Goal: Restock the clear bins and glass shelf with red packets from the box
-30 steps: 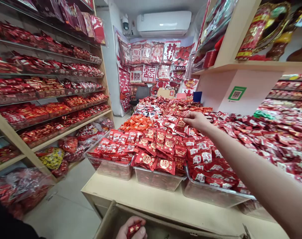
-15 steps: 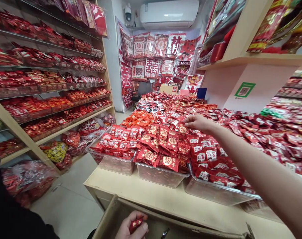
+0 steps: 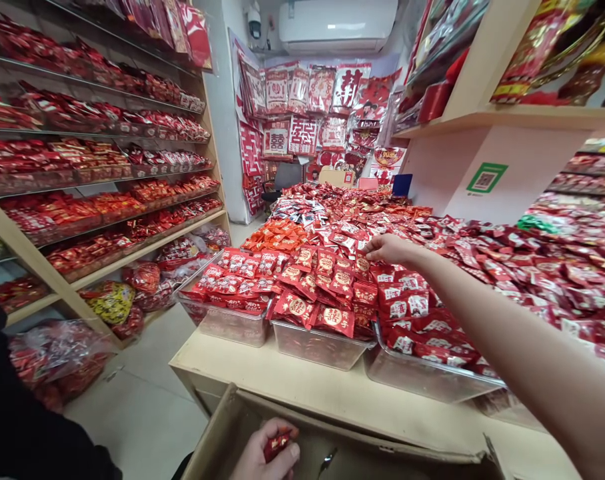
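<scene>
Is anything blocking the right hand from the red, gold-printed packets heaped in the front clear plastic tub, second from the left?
Nothing visible. The right hand is beside the red, gold-printed packets, near the back of the heap; I cannot tell whether it touches one. No lid covers the clear plastic tub.

The premises are a shop, its stock largely red. Small wrapped packets (image 3: 296, 307), many with gold lettering, are heaped in clear plastic bins (image 3: 322, 350) along a wooden counter (image 3: 227, 357), and more fill the tiers of a shelving unit (image 3: 17, 250) at left. Bagged red-and-white decorations (image 3: 302, 137) hang in rows on the rear wall — several bear the double-happiness character — and a green-framed QR code (image 3: 487, 179) is posted on a panel above the merchandise.
</scene>
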Motion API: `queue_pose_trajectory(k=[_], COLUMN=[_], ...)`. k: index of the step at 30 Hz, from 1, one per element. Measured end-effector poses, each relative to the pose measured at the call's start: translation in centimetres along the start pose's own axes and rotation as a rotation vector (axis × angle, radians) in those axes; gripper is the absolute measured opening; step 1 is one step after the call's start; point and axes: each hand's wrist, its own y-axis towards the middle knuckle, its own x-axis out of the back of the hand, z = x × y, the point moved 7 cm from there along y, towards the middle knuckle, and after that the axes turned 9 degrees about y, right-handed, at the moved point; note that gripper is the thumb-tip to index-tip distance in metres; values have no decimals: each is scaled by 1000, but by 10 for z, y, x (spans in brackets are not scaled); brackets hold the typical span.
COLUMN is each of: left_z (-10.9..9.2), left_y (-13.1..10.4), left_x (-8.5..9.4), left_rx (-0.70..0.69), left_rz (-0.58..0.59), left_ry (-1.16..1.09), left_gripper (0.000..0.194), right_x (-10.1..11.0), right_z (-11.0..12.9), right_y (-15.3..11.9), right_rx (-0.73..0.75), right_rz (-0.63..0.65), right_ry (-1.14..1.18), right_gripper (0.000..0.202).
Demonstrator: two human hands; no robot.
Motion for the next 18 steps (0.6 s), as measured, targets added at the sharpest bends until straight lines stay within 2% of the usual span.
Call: queue_pose_trajectory(k=[3, 7, 11, 18], left_z=[2, 5, 5, 9], left_y=[1, 3, 2, 2], left_x=[1, 0, 1, -4], left_rx=[-3, 9, 4, 24], left_rz=[3, 73, 64, 132], left_ry=[6, 28, 30, 41], left_gripper=[46, 44, 42, 44], right_x=[5, 9, 15, 39], right_z=[1, 1, 4, 13], right_y=[1, 2, 2, 8], right_rx=[4, 9, 12, 9], right_rz=[-25, -17, -41, -248], right_ry=[-26, -49, -49, -78], right_gripper=[9, 8, 8, 17])
